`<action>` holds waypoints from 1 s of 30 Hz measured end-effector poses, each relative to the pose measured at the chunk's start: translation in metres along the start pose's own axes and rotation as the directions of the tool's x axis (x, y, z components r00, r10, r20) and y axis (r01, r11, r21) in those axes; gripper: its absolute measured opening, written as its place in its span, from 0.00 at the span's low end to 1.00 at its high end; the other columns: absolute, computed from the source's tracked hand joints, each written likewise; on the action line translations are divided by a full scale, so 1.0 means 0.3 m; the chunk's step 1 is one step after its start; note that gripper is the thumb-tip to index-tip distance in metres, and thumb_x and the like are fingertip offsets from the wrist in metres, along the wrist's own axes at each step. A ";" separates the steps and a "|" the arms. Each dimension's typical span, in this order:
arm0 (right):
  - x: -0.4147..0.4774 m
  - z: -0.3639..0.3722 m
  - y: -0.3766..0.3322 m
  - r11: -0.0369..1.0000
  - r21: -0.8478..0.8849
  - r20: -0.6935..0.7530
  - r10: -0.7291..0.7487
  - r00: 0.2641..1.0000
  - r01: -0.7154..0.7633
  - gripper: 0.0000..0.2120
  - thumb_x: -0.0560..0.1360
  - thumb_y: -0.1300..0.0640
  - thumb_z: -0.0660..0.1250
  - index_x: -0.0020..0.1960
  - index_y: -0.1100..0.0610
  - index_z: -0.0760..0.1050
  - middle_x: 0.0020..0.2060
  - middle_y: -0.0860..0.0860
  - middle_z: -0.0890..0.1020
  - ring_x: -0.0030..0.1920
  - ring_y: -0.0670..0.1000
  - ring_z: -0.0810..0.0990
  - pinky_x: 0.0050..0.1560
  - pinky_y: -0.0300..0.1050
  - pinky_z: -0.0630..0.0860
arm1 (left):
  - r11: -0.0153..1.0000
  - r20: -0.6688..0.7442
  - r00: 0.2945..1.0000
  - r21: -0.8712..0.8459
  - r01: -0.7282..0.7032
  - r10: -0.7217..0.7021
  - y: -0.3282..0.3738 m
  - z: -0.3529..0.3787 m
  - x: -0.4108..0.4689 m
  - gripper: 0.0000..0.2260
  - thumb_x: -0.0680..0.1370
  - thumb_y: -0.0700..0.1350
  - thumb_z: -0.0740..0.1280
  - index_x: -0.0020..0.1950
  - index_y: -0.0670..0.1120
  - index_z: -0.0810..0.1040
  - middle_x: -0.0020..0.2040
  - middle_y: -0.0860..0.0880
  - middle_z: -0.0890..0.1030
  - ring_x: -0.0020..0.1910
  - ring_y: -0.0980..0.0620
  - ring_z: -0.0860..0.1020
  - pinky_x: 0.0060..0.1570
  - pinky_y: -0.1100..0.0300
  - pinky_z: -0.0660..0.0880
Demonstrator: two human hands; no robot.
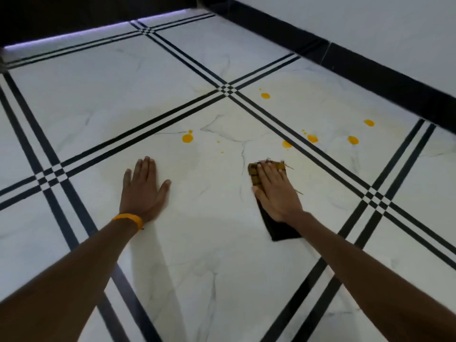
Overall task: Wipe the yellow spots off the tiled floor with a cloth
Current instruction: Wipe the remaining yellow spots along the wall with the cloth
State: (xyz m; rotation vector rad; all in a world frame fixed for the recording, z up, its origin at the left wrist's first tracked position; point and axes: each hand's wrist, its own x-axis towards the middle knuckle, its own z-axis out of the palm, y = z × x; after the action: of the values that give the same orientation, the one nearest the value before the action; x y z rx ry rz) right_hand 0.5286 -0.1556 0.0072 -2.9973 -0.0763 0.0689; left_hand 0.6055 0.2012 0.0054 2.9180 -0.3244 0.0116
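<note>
Marble-white floor (209,255) is bearing both your palms: your left hand (144,191) is lying spread and bare, your right hand (275,193) is pressing flat on the dark cloth (281,230). Black stripes are crossing the tiles under a black skirting (370,67). Yellow spots (187,138) are lying beyond your fingertips.

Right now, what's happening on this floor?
A person is cleaning yellow spots off the tiled floor. The right hand presses a dark cloth flat on the tile; the left hand is braced flat and empty. Several spots remain ahead, the nearest one just beyond the cloth, another ahead of the left hand.
</note>
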 end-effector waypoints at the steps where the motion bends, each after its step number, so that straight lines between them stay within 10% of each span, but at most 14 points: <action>1: 0.020 -0.007 0.013 0.999 -0.011 0.001 0.036 0.999 -0.036 0.36 0.81 0.39 0.38 0.83 0.58 0.49 0.82 0.54 0.52 0.82 0.52 0.48 0.81 0.55 0.46 | 1.000 -0.015 1.000 0.004 -0.002 0.002 -0.002 0.005 0.001 0.37 0.79 0.62 0.45 0.80 0.40 0.50 0.81 0.42 0.53 0.80 0.45 0.50 0.77 0.44 0.48; 6: 0.150 0.014 -0.165 0.926 0.012 -0.062 0.377 0.924 -0.377 0.38 0.79 0.42 0.35 0.81 0.64 0.53 0.81 0.60 0.57 0.81 0.59 0.53 0.80 0.58 0.48 | 1.000 0.009 1.000 -0.004 0.001 -0.001 0.007 -0.006 0.010 0.35 0.79 0.61 0.45 0.80 0.39 0.52 0.81 0.42 0.55 0.80 0.44 0.52 0.77 0.43 0.49; 13: 0.264 -0.051 -0.117 0.937 0.019 0.109 -0.349 0.931 0.349 0.36 0.81 0.38 0.41 0.83 0.59 0.48 0.82 0.52 0.49 0.82 0.49 0.45 0.81 0.50 0.40 | 0.976 0.020 0.985 0.132 -0.172 0.171 -0.054 -0.057 0.118 0.32 0.77 0.62 0.51 0.66 0.36 0.69 0.61 0.37 0.73 0.57 0.37 0.71 0.55 0.42 0.71; 21: 0.612 0.010 -0.278 0.951 0.021 -0.078 0.310 0.948 -0.309 0.35 0.82 0.42 0.40 0.81 0.64 0.52 0.81 0.60 0.56 0.81 0.59 0.52 0.80 0.58 0.48 | 0.998 -0.050 0.998 -0.029 -0.047 0.045 -0.097 0.014 0.149 0.36 0.80 0.62 0.47 0.81 0.41 0.49 0.82 0.44 0.50 0.81 0.46 0.47 0.78 0.44 0.45; 26: 0.496 -0.007 -0.286 0.920 -0.007 0.090 -0.390 0.917 0.392 0.34 0.83 0.41 0.41 0.82 0.61 0.50 0.82 0.55 0.53 0.82 0.53 0.49 0.81 0.55 0.45 | 0.999 -0.009 0.999 -0.008 -0.032 0.032 -0.087 0.000 0.143 0.36 0.80 0.62 0.45 0.81 0.42 0.46 0.82 0.45 0.48 0.81 0.48 0.45 0.78 0.45 0.45; 30: 0.669 -0.039 -0.179 0.977 -0.031 0.034 -0.212 0.977 0.213 0.36 0.81 0.40 0.40 0.82 0.61 0.52 0.81 0.58 0.56 0.82 0.56 0.51 0.81 0.57 0.46 | 0.999 -0.006 0.999 -0.027 -0.033 0.033 -0.088 0.000 0.150 0.35 0.80 0.62 0.45 0.81 0.42 0.45 0.82 0.45 0.47 0.81 0.48 0.45 0.78 0.45 0.44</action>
State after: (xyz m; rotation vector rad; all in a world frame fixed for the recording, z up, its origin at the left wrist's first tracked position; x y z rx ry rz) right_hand 0.7268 -0.0933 0.0181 -3.0014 -0.4042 0.0909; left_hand 0.6552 0.2165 0.0014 2.8853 -0.3691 0.0209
